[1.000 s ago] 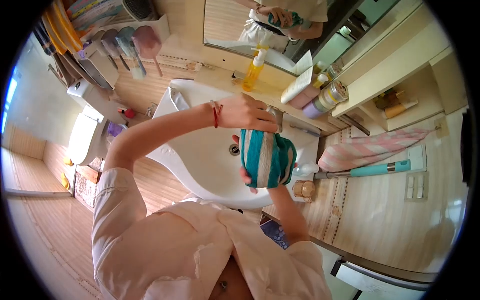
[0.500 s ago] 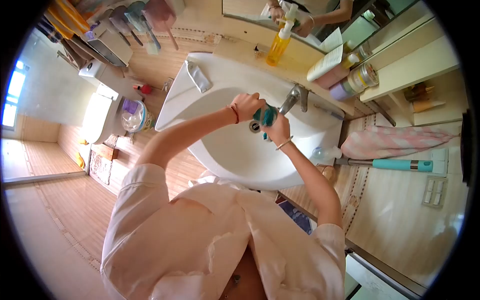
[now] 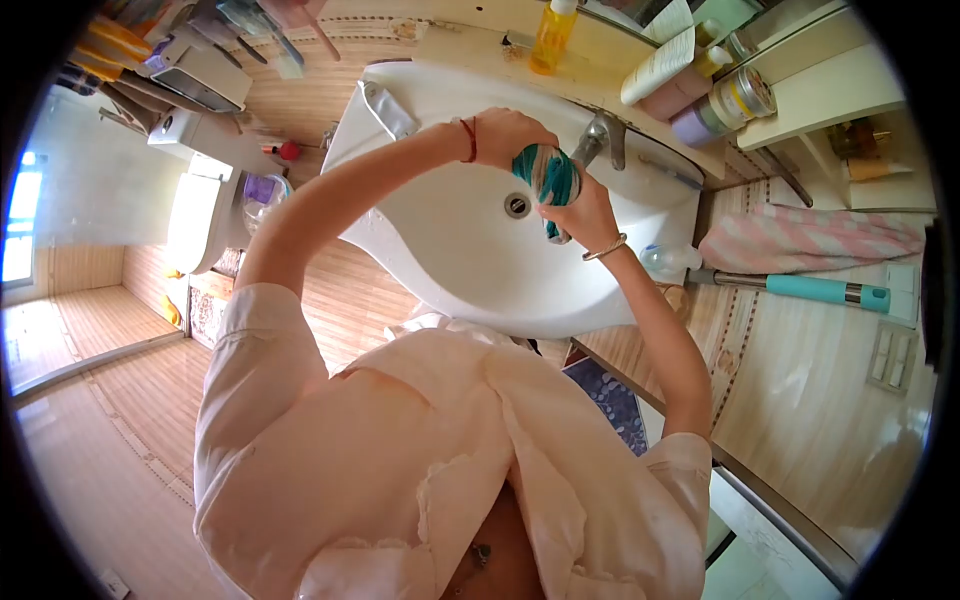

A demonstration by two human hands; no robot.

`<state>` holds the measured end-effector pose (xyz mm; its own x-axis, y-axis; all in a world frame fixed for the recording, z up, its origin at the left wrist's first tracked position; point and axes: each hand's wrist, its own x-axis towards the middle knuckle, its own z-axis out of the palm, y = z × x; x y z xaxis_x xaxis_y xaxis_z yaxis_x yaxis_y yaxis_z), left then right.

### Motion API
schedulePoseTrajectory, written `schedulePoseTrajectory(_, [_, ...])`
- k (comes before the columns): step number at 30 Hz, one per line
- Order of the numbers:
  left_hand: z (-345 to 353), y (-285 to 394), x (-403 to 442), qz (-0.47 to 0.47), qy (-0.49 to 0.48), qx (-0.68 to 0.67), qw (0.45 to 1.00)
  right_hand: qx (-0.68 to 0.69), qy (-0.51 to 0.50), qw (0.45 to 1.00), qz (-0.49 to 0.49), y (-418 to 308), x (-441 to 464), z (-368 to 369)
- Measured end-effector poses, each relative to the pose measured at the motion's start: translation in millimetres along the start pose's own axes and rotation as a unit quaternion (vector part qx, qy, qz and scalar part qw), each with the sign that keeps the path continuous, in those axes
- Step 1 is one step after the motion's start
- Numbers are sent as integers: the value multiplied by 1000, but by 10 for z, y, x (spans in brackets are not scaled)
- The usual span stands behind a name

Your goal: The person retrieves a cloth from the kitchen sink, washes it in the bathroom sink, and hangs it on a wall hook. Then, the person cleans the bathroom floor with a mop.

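Over the white sink [image 3: 470,270], a twisted green and pale grey cloth [image 3: 547,175] is bunched between my two hands. My left hand [image 3: 508,138], with a red cord on the wrist, is closed round its upper left end. My right hand [image 3: 588,213], wearing a pale bracelet, grips the lower right part, and a short end of cloth hangs below it. The drain [image 3: 517,205] shows just under the cloth. Close behind my right hand is the metal faucet [image 3: 603,138]. My left fingers are partly hidden behind the cloth.
A silver tube [image 3: 388,110] lies on the sink's left rim. A yellow pump bottle [image 3: 553,38] and several jars stand on the ledge behind. At right are a pink and white towel [image 3: 800,240] and a turquoise-handled pole [image 3: 825,292]. The toilet [image 3: 195,215] is at left.
The view has tilted, so the sink and ledge sit higher. My hands have moved slightly apart, with the right one lower and further right, and more of the cloth shows between them.
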<state>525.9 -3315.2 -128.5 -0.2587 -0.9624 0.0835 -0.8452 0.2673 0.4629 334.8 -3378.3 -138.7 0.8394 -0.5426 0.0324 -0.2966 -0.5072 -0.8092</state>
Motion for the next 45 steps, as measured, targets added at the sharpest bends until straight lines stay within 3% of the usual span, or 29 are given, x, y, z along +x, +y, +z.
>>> schedulePoseTrajectory(4, [-94,23,-33,-44,-49,-121,990,-76,-33,996,-44,-132,59,-200])
schedulePoseTrajectory(5, [-83,31,-52,-59,-20,-156,986,-94,-22,994,-58,-87,55,-190])
schedulePoseTrajectory(8, [128,23,-72,-112,24,-293,949,-258,48,942,-211,-101,147,-257])
schedulePoseTrajectory(11, [283,95,-59,-166,23,-455,875,-289,64,928,-224,-23,261,-264])
schedulePoseTrajectory(15, [351,229,-16,-255,84,-469,842,-316,146,908,-233,-17,318,-235])
schedulePoseTrajectory(18, [527,211,-3,-244,46,-709,660,-317,196,898,-235,10,345,-163])
schedulePoseTrajectory(19, [579,213,-19,-237,42,-742,625,-315,205,897,-232,35,356,-124])
schedulePoseTrajectory(23, [546,172,-86,-348,85,-476,803,-269,157,930,-196,257,288,59])
schedulePoseTrajectory(25, [579,16,-132,-286,102,-359,883,-232,68,960,-140,307,189,61])
schedulePoseTrajectory(27, [596,-154,-170,-183,130,-169,960,9,-30,995,-90,314,115,34])
schedulePoseTrajectory(28, [556,-170,-182,-161,114,-139,971,130,-79,986,-62,323,88,-3])
schedulePoseTrajectory(29, [472,-162,-183,-137,98,-108,980,189,-109,975,44,361,68,-137])
schedulePoseTrajectory(32, [112,-2,-174,-74,52,-43,995,329,-69,914,229,383,-43,-333])
schedulePoseTrajectory(34, [-32,60,-142,2,76,-61,995,352,-107,906,210,942,-2,-160])
schedulePoseTrajectory(35, [-116,120,-129,33,91,-78,992,472,-154,853,163,994,-44,-38])
schedulePoseTrajectory(36, [-148,141,-96,46,103,-74,991,427,-233,866,118,1000,-88,28])
schedulePoseTrajectory(37, [-174,155,-61,59,116,-69,989,648,-313,682,126,768,-110,89])
schedulePoseTrajectory(38, [-199,155,-34,71,127,-65,987,783,-395,447,180,534,-133,148])
schedulePoseTrajectory(39, [-196,129,-18,103,136,-39,985,793,-386,426,204,197,-159,140])
schedulePoseTrajectory(40, [-200,87,-9,121,150,-12,981,807,-420,392,137,128,-130,184])
schedulePoseTrajectory(42, [-203,0,-18,155,173,41,972,842,-469,245,102,292,-125,330])
schedulePoseTrajectory(43, [-217,-45,-41,179,172,71,966,817,-503,258,113,277,-100,369])
schedulePoseTrajectory(44, [-211,-71,-65,183,125,115,968,729,-473,439,230,184,-153,171])
schedulePoseTrajectory(45, [-198,-90,-87,188,77,157,967,615,-426,610,261,220,-148,189])
